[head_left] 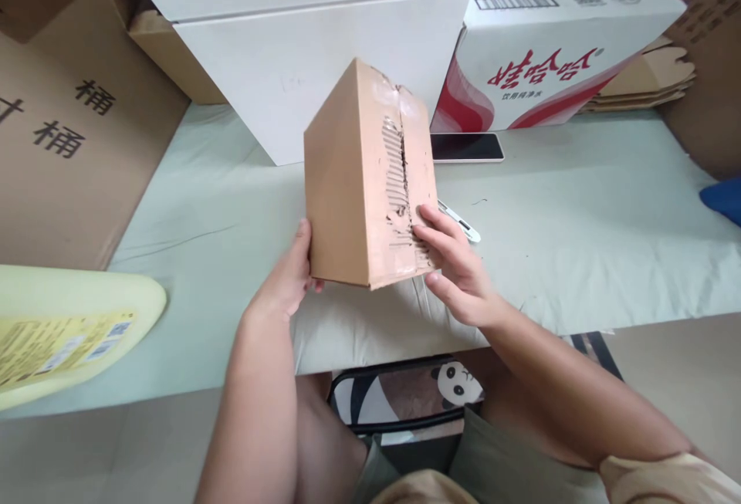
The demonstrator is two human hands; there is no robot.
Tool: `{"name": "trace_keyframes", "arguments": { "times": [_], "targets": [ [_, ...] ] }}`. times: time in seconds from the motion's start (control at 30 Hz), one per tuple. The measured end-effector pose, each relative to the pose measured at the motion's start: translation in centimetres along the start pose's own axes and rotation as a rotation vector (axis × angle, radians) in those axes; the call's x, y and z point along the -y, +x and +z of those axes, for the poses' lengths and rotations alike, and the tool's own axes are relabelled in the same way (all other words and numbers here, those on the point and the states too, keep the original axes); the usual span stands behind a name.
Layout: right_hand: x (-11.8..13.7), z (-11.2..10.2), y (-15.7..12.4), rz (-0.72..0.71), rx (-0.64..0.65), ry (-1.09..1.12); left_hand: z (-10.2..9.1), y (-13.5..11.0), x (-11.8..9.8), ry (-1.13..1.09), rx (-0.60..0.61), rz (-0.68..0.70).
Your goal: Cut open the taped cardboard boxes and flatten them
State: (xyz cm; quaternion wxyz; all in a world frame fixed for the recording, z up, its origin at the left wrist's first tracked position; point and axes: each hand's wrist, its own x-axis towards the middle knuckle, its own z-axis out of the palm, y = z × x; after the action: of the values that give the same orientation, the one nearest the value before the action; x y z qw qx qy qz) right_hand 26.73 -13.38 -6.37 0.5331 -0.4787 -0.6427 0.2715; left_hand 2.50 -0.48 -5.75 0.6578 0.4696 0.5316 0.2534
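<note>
I hold a small brown cardboard box between both hands, tilted up above the pale green surface. Its right face has a torn, ragged seam with clear tape at the top. My left hand presses flat against the box's lower left side, thumb up along the edge. Against the lower right face lies my right hand, its fingers resting on the torn seam. A white utility knife lies on the surface just behind my right hand, partly hidden by it.
A dark phone lies behind the box. White cartons and a red-and-white printed carton stand at the back. A large brown carton is at the left, a yellow object at the near left, and a panda-print stool below.
</note>
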Motion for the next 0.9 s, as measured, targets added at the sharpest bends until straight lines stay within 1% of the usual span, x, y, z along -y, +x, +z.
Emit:
{"name": "trace_keyframes", "arguments": {
  "times": [0.13,0.2,0.3,0.37,0.43,0.47,0.5,0.57,0.63,0.67,0.7,0.77,0.8,0.83,0.9],
  "targets": [
    [0.4,-0.3,0.1,0.014,-0.103,0.031,0.0,-0.5,0.1,0.006,0.218,-0.073],
    [0.6,-0.4,0.1,0.004,-0.168,0.065,-0.1,-0.7,0.1,0.049,0.284,-0.103],
    [0.7,-0.3,0.2,-0.012,-0.235,0.092,0.0,-1.0,0.0,0.183,0.37,-0.184],
    [0.7,-0.3,0.3,0.016,-0.256,0.056,0.1,-1.0,-0.2,0.273,0.379,-0.217],
    [0.6,-0.2,0.5,0.085,-0.259,0.0,0.1,-0.7,-0.3,0.318,0.318,-0.182],
    [0.5,-0.2,0.5,0.127,-0.253,-0.011,0.1,-0.4,-0.2,0.312,0.251,-0.136],
    [0.4,-0.1,0.6,0.162,-0.236,0.002,0.1,-0.1,-0.1,0.287,0.159,-0.076],
    [0.1,-0.1,0.6,0.204,-0.169,0.099,-0.1,0.7,0.2,0.214,-0.043,0.044],
    [-0.1,0.0,0.6,0.208,-0.07,0.2,-0.3,1.3,0.4,0.114,-0.187,0.169],
    [-0.2,0.0,0.5,0.196,-0.02,0.229,-0.3,1.4,0.4,0.049,-0.215,0.246],
    [-0.2,0.1,0.4,0.18,0.024,0.24,-0.2,1.5,0.3,-0.022,-0.209,0.326],
    [-0.2,0.1,0.3,0.144,0.09,0.235,-0.1,1.4,0.0,-0.18,-0.16,0.494],
    [-0.2,0.1,0.3,0.124,0.113,0.234,0.0,1.3,-0.1,-0.241,-0.138,0.556],
    [-0.2,0.1,0.3,0.097,0.131,0.234,0.0,1.2,-0.3,-0.274,-0.131,0.593],
    [-0.1,0.2,0.2,0.032,0.165,0.234,0.1,0.8,-0.5,-0.283,-0.163,0.62]
  ]
}}
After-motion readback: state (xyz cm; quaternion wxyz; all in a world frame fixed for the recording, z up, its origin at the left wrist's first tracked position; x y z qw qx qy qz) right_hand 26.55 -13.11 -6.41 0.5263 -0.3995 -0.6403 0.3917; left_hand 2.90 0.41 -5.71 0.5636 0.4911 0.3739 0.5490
